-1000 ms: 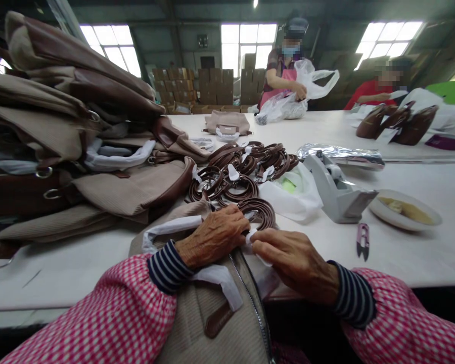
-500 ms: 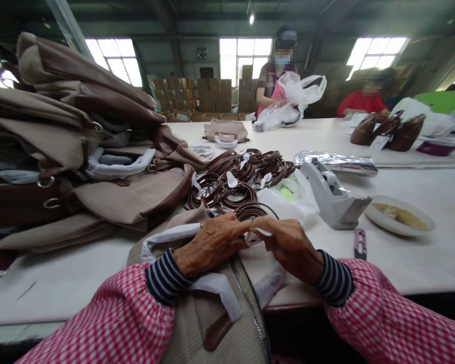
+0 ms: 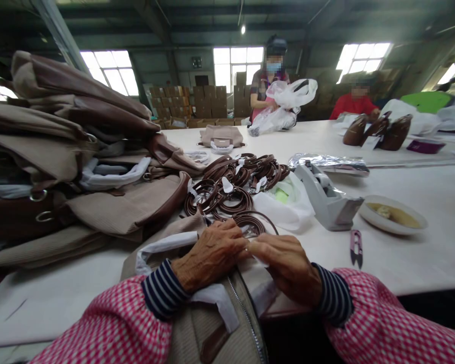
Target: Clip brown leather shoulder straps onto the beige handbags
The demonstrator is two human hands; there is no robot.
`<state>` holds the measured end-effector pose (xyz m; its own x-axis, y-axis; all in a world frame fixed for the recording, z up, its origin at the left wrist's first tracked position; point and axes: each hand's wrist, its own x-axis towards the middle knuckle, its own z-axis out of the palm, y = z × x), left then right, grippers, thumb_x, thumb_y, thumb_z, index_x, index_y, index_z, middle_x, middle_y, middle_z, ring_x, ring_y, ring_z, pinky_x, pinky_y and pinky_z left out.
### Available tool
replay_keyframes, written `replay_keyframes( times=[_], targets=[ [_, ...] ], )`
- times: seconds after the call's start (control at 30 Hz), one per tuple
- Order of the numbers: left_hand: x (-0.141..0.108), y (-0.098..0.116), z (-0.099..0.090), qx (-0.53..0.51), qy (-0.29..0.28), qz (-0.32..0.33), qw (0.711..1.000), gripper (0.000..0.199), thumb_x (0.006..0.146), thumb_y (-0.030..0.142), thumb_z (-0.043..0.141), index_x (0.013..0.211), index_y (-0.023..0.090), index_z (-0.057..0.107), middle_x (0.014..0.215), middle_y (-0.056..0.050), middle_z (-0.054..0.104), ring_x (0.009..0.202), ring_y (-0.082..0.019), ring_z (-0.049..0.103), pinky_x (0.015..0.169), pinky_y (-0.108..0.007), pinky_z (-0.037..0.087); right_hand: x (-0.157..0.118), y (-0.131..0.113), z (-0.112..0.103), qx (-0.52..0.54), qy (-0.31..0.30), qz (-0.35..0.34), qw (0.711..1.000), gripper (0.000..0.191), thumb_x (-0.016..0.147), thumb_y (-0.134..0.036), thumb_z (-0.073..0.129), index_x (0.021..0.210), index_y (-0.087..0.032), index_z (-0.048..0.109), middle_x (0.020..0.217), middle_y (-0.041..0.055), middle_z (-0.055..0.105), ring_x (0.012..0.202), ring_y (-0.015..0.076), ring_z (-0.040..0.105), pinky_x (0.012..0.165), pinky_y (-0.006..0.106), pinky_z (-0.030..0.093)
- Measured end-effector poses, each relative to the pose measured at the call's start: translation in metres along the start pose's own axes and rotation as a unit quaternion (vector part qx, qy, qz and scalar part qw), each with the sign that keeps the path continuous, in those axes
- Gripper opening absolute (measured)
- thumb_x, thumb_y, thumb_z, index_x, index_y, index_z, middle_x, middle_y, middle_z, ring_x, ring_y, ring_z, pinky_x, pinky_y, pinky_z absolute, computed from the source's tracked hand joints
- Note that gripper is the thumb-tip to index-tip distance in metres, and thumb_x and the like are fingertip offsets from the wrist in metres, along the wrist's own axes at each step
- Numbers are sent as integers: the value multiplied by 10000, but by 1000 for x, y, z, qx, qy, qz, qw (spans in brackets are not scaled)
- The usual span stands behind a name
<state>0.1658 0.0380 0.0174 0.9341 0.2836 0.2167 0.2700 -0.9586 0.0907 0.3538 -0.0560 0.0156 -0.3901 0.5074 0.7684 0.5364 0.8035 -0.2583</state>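
My left hand (image 3: 214,251) and my right hand (image 3: 284,265) meet with closed fingers at the near edge of a coiled brown strap (image 3: 252,222). Between the fingertips they pinch the strap's end; a scrap of white wrapping (image 3: 261,261) shows under my right fingers. The exact grip is hidden by the knuckles. Beneath my hands lies a beige ribbed bag (image 3: 197,316) with brown trim, a zipper (image 3: 246,316) and a handle wrapped in white (image 3: 222,298). Just beyond, several more coiled brown straps (image 3: 235,197) are heaped, some with white wrapping on their metal clips.
A pile of beige and brown bags (image 3: 109,202) rises at left. At right are a tape dispenser (image 3: 335,207), purple thread snips (image 3: 356,247), a bowl (image 3: 413,230) and a white plastic bag (image 3: 296,212). Two people work across the table, one handling clear plastic (image 3: 276,119).
The view has shifted slightly, so the scene sits a little further left. My hands have drawn closer together and slightly lower, and the white wrapping between them is now mostly covered.
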Motion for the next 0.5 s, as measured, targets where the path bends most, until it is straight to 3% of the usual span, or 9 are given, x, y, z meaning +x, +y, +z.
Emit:
replay_keyframes(
  times=[0.07, 0.17, 0.27, 0.33, 0.4, 0.5],
  targets=[
    [0, 2, 1, 12, -6, 14, 1000, 199, 1059, 304, 550, 919, 197, 643, 962, -31, 646, 955, -218, 527, 791, -361, 411, -5, -8, -1, -32, -34, -49, 998, 278, 1063, -135, 330, 1081, -136, 608, 724, 55, 628, 628, 175, 560, 584, 293, 411],
    [0, 4, 0, 13, -18, 29, 999, 162, 1039, 282, 586, 911, 195, 633, 985, -35, 637, 973, -223, 528, 803, -363, 428, -7, -18, -7, -55, -101, -66, 991, 325, 1085, -163, 313, 992, -127, 622, 713, 61, 630, 606, 179, 542, 558, 307, 404],
    [-1, 3, -3, -20, -13, 41, 999, 136, 1024, 289, 615, 949, 182, 651, 1042, -49, 648, 1016, -228, 544, 889, -373, 466, -4, -18, -25, 11, -135, 12, 991, 223, 1082, -227, 460, 980, -149, 643, 764, 42, 668, 638, 147, 594, 571, 265, 456],
    [-2, 1, -5, -57, 3, 50, 997, 149, 1009, 319, 647, 1053, 177, 664, 1141, -63, 654, 1105, -240, 548, 981, -388, 477, 1, -10, -44, 62, -78, 122, 988, 125, 1025, -281, 626, 1048, -165, 667, 846, 38, 714, 687, 129, 641, 593, 232, 499],
    [-5, 0, -8, -80, 27, 52, 995, 221, 992, 325, 677, 1154, 176, 654, 1230, -76, 648, 1198, -254, 532, 1063, -410, 463, 4, 0, -64, 76, 29, 231, 969, 164, 971, -313, 710, 1066, -182, 691, 895, 40, 737, 682, 126, 648, 573, 229, 516],
    [-8, -1, -12, -87, 52, 43, 994, 238, 983, 323, 690, 1173, 184, 652, 1252, -79, 656, 1228, -262, 524, 1091, -437, 454, 4, 16, -86, 72, 121, 318, 938, 156, 940, -337, 730, 981, -187, 726, 803, 25, 711, 612, 128, 601, 530, 248, 512]
  ],
)
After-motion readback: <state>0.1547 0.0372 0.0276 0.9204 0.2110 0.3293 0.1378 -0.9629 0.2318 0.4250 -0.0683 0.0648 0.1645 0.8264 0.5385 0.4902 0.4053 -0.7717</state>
